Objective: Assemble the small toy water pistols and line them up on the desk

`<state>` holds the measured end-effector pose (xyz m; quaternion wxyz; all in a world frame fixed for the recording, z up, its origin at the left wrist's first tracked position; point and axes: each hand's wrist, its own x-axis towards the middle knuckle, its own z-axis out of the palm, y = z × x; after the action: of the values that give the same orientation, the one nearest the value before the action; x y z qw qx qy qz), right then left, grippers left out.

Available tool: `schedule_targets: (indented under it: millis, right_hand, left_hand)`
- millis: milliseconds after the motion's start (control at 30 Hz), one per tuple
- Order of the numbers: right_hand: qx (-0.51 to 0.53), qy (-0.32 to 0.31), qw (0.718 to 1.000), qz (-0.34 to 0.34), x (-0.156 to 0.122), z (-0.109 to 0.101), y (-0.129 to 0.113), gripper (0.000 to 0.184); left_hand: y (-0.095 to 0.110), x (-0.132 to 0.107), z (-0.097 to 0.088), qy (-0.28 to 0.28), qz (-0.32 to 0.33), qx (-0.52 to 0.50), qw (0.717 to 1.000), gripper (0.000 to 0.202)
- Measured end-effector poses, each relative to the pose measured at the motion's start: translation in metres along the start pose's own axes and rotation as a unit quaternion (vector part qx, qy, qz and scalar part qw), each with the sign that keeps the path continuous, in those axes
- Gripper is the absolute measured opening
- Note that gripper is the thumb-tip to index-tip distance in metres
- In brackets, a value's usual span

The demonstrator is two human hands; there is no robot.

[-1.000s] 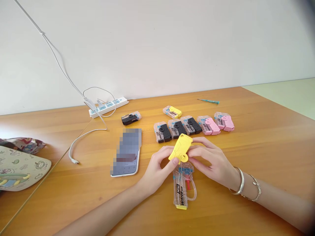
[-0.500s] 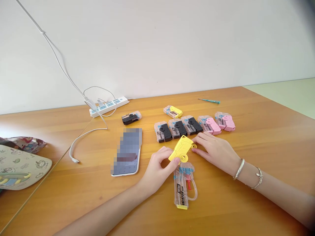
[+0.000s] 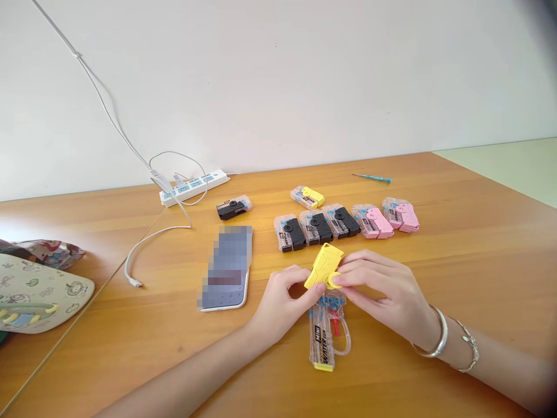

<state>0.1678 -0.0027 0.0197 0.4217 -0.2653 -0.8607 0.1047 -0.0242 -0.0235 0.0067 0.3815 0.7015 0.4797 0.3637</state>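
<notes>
My left hand (image 3: 285, 302) grips a flat yellow plastic toy water gun body (image 3: 322, 266) at its lower end. My right hand (image 3: 376, 287) pinches the round yellow ring part (image 3: 334, 281) on that body between thumb and fingers. Just below both hands lies a clear plastic "Mini Water Gun" (image 3: 326, 339) with a red trigger and yellow tip, partly hidden by my fingers. Beyond the hands stands a row of several packed toy guns in black (image 3: 289, 233), yellow (image 3: 308, 197) and pink (image 3: 373, 222).
A phone with a blurred screen (image 3: 226, 270) lies left of my hands on the wooden table (image 3: 456, 249). A white power strip (image 3: 194, 188) with cables sits at the wall, a small screwdriver (image 3: 372, 177) lies at the back, and a patterned bag (image 3: 39, 293) is at the far left.
My right hand has come back from lying flat on the table beside the yellow piece and now pinches its round part. The yellow piece stays in my left hand.
</notes>
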Motion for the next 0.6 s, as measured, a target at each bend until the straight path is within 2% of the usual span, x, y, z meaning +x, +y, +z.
schedule_targets:
  millis: [267,433,533,600]
  right_hand:
    - [-0.061,-0.021,0.997,-0.035,-0.0016,0.0028,0.0049,0.019]
    - [-0.042,-0.024,0.998,-0.041,0.0005,0.0019,0.0039,0.017]
    - [-0.002,-0.026,0.999,-0.020,-0.0001,0.0034,0.0020,0.013]
    - [0.025,-0.021,0.999,0.020,-0.0021,0.0054,0.0003,0.010]
  left_hand:
    - [0.0005,0.0008,-0.0011,0.006,0.020,0.003,1.000,0.023]
    - [0.0005,0.0003,-0.0022,0.009,0.027,0.017,0.999,0.028]
    - [0.0012,0.0008,-0.0020,0.008,0.037,0.026,0.999,0.028]
    - [0.0015,0.0012,-0.0014,0.012,0.043,0.034,0.998,0.026]
